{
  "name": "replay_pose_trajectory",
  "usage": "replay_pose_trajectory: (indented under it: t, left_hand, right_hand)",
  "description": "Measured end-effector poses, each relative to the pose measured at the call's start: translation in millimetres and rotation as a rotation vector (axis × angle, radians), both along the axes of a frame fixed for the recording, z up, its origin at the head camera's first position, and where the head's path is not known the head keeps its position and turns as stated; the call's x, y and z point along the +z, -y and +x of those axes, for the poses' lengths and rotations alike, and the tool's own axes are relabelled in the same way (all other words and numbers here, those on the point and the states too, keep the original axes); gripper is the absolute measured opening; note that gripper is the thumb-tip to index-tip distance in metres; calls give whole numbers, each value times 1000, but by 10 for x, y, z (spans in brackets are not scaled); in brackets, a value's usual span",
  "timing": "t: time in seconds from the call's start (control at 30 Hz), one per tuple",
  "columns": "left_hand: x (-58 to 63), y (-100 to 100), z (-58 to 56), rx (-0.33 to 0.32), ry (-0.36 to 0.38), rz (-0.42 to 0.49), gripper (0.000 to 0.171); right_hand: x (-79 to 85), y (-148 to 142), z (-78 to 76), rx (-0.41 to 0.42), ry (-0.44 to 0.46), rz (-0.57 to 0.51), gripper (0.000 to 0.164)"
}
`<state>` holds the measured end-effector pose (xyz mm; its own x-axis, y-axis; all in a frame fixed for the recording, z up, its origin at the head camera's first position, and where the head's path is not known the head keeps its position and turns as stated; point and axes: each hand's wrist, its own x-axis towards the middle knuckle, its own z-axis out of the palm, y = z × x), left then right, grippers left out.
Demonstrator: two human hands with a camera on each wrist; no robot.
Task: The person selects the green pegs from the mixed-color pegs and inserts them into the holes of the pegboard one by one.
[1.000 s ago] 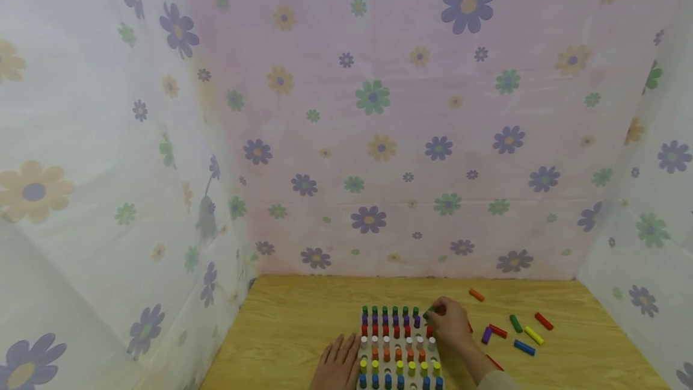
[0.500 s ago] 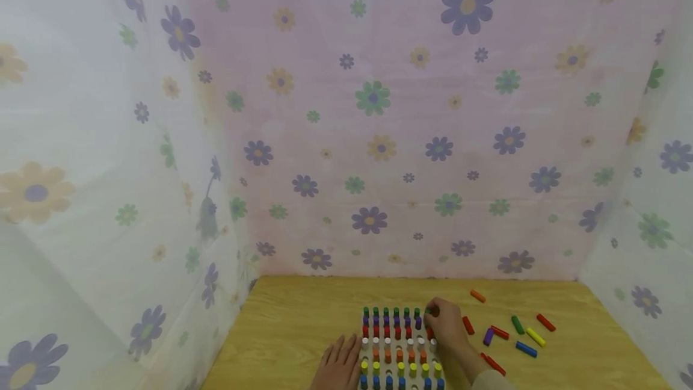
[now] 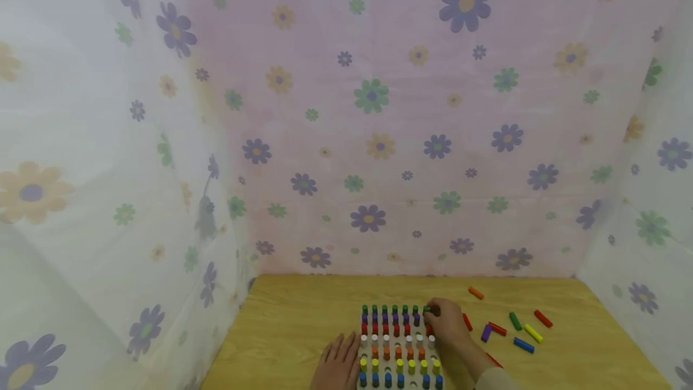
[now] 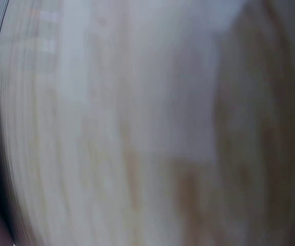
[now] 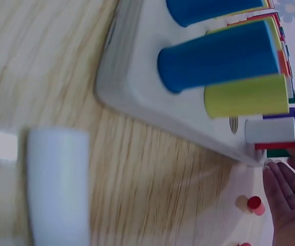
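Observation:
A white pegboard stands on the table with pegs upright in rows of green, purple, red, white, orange, yellow and blue. Its far right corner is where my right hand pinches a green peg, upright at the end of the green row. In the right wrist view, fingers surround that corner, beyond a white peg and a blue peg. Along the board's left side, my left hand lies flat with fingers extended. The left wrist view is mostly blurred wood grain.
Loose pegs lie right of the board: orange, green, yellow, blue, purple and several red ones. A white peg lies near the board's front. Flowered curtains enclose the table.
The green peg has gone from tilted beside the corner to upright at the row's end. My right hand shifted slightly left with it; my left hand stayed put.

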<state>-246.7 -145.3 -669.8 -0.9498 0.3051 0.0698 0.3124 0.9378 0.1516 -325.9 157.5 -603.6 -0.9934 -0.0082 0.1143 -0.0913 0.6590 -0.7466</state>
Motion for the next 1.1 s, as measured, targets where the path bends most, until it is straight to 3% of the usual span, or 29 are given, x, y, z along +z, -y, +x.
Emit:
replay_pose_trajectory:
  t: [0.27,0.53,0.63,0.83,1.1]
  left_hand:
    - [22,-17,-9,7,39,-2,67]
    - [55,-16,-14,13,62,-7,66]
    - [79,-23,-6,14,58,-1,67]
    - [102,-36,-10,31,83,19,70]
    - [58,-34,-8,27,63,13,70]
  right_hand:
    - [63,-262,115,56,-28,32,21]
    - [142,-607,278,23,-69,93,25]
    - [160,-751,318,14,-33,96,32]
    - [179,-1077,343,37,-25,85,37]
    - [165,-1567,334,10,-80,225,40]
